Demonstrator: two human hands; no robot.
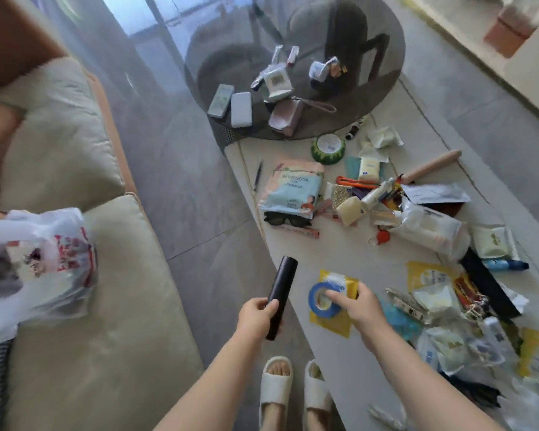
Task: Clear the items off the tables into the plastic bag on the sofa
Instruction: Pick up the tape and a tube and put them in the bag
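My left hand [257, 315] grips a black cylinder [282, 284] over the floor beside the white table's [293, 256] near edge. My right hand [360, 309] is closed on a blue tape roll [319, 301] lying on a yellow packet [333, 321] on that table. The white plastic bag [44, 265] with red print sits open on the beige sofa [106, 337] at the left. Many items cover the white table: a light blue pouch [294, 191], black sunglasses [285, 219], a wooden rolling pin [433, 166], a wipes pack [430, 228].
A round dark glass table [371, 98] stands beyond the white one, holding a white box [241, 109], a phone-like device [220, 100], a pink pouch [287, 116] and small packets. Grey floor runs between sofa and tables. My slippered feet [293, 390] stand at the table's edge.
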